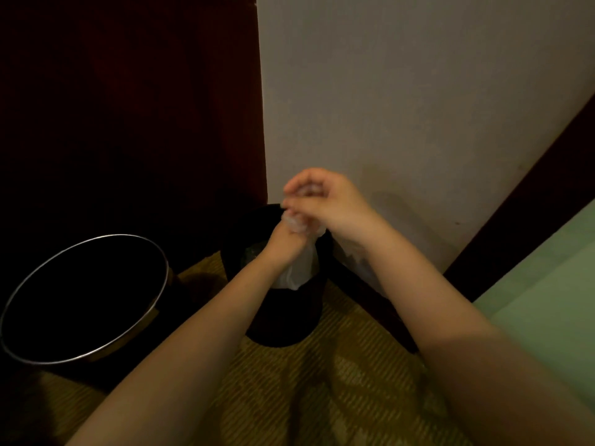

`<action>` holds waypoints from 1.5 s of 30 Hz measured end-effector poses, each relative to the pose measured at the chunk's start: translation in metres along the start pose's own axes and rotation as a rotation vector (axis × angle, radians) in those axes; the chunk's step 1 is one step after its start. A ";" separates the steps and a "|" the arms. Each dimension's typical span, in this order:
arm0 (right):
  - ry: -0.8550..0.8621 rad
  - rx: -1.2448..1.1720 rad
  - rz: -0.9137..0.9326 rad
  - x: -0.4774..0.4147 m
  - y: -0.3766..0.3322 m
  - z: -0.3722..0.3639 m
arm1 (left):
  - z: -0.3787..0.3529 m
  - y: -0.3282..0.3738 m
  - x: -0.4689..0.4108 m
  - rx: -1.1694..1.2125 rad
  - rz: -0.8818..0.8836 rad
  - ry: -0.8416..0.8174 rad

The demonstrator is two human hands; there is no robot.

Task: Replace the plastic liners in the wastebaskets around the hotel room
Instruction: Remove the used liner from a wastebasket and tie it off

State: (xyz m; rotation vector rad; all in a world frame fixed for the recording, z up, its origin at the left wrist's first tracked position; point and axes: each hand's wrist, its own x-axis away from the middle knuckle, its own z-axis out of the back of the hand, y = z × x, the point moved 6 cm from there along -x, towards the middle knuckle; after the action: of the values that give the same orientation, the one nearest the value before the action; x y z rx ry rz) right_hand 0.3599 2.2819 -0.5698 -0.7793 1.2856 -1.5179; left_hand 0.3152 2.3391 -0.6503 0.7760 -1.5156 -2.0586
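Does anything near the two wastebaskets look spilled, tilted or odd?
Nothing spilled shows on the carpet. The silver-rimmed wastebasket appears slanted, perhaps only from the wide lens. The left hand and right hand grip the plastic liner bunched above the dark wastebasket.

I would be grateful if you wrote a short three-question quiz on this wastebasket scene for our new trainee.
1. True or false: the left hand and right hand both grip the gathered plastic liner above the small dark wastebasket.
2. Which bin shows a shiny metal rim? A) the large wastebasket at the left; B) the one beneath the hands.
3. Fill in: both bins stand on patterned ____.
Key: 1 true; 2 A; 3 carpet.
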 end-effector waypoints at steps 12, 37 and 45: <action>-0.065 0.212 -0.190 -0.005 0.077 0.026 | 0.026 0.008 0.005 -0.202 -0.034 0.031; 0.132 -0.061 -0.225 -0.001 0.065 0.028 | 0.042 0.009 0.016 -0.670 -0.128 0.104; -0.168 0.313 -0.268 0.005 0.076 0.007 | 0.036 0.017 0.021 -0.508 -0.194 0.058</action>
State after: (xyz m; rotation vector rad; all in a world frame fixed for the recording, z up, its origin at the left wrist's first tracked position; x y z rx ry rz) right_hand 0.3847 2.2758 -0.6416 -0.8752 0.8174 -1.7721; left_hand 0.2755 2.3456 -0.6294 0.7873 -0.8474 -2.3936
